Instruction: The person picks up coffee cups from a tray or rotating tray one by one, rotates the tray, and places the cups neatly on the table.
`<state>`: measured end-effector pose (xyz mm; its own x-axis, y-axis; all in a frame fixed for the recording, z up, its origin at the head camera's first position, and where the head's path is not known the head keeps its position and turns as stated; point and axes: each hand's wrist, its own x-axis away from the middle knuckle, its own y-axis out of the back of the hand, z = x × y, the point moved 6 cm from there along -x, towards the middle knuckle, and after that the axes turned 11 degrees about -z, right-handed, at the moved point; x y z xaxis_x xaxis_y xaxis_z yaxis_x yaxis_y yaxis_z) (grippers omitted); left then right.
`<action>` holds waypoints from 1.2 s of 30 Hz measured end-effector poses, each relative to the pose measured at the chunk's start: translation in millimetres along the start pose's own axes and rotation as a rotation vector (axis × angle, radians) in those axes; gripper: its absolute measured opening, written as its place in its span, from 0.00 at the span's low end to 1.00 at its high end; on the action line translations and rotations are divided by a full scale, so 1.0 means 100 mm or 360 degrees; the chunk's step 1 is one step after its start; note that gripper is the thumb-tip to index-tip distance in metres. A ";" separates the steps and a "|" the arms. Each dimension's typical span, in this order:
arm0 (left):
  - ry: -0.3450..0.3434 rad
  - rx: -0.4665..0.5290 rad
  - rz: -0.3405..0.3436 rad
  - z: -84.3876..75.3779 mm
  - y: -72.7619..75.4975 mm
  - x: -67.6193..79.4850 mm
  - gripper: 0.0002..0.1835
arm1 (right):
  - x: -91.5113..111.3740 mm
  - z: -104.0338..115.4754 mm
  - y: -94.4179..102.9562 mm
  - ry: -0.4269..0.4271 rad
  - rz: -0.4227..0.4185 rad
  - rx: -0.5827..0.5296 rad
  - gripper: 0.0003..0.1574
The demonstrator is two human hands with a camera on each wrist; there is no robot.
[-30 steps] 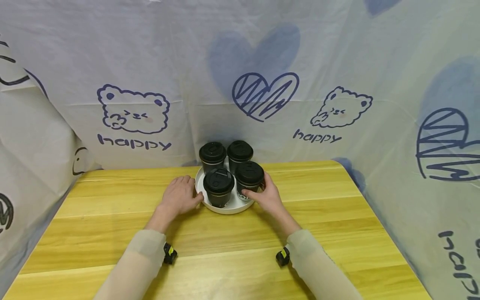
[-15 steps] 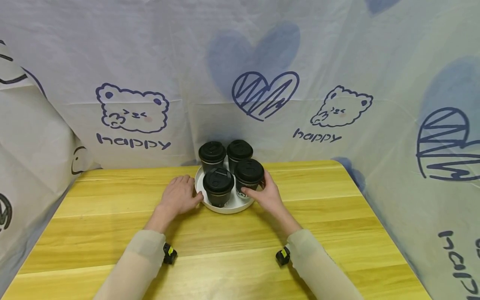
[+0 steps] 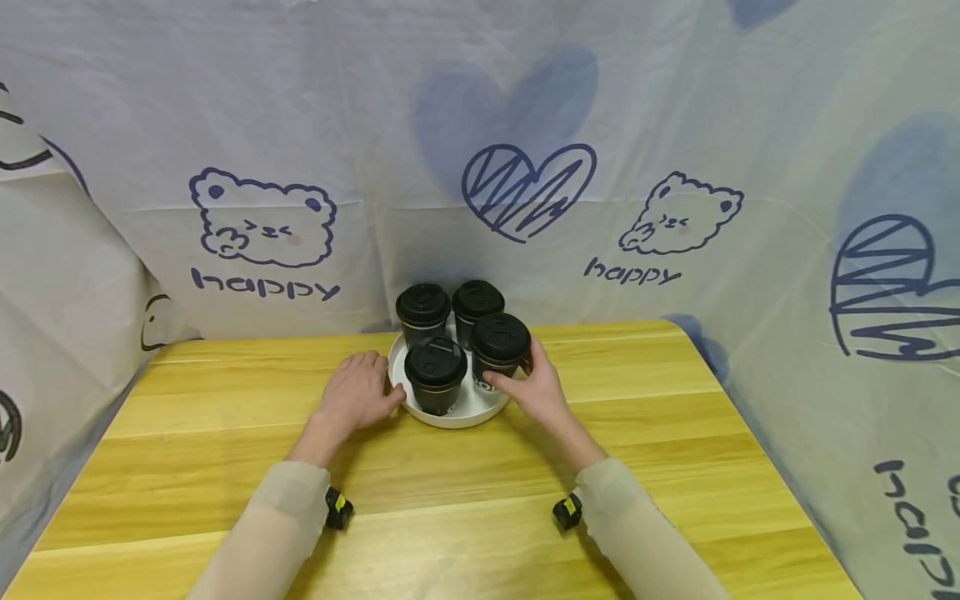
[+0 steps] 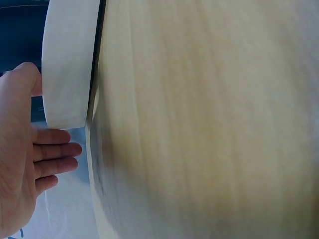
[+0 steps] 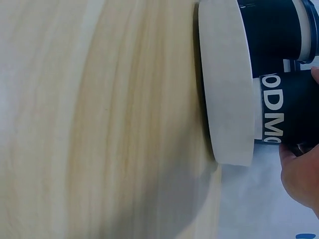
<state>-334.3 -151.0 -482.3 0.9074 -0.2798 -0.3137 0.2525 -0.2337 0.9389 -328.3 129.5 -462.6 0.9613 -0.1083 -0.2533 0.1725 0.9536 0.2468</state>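
Note:
On a round white tray (image 3: pixel 450 422) stand several black paper coffee cups with black lids. My right hand (image 3: pixel 538 392) grips the right front coffee cup (image 3: pixel 500 337) round its side, thumb in front. White letters show low on that cup (image 5: pixel 291 109) in the right wrist view. My left hand (image 3: pixel 360 390) lies at the tray's left edge. In the left wrist view, its thumb (image 4: pixel 30 74) is at the tray wall (image 4: pixel 70 64) and its fingers extend beside the tray, holding nothing. The left front cup (image 3: pixel 436 375) is between the hands.
Two more cups, one back left (image 3: pixel 423 313) and one back right (image 3: pixel 477 307), stand near the printed cloth (image 3: pixel 405 167) hanging behind the table. The tray is near the far edge of the wood-patterned table (image 3: pixel 450 500). Cloth also hangs at both sides.
The cup in my right hand has risen slightly from its place at the tray's right front. My left hand, the tray and the other cups look the same.

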 end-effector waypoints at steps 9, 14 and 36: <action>0.0008 0.0024 0.0015 0.00 -0.01 0.00 0.31 | -0.01 0.05 0.05 0.0012 -0.0019 -0.0007 0.53; 0.0002 0.0017 0.0005 0.01 0.00 -0.01 0.31 | -0.01 0.10 0.08 0.0023 -0.0033 -0.0015 0.53; 0.0003 0.0020 0.0015 0.02 -0.03 -0.01 0.32 | -0.07 0.07 0.26 -0.0004 -0.0118 0.0024 0.54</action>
<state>-337.0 -152.0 -484.7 0.9104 -0.2802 -0.3045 0.2396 -0.2430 0.9400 -329.0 153.2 -447.9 0.9463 -0.1791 -0.2690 0.2462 0.9387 0.2413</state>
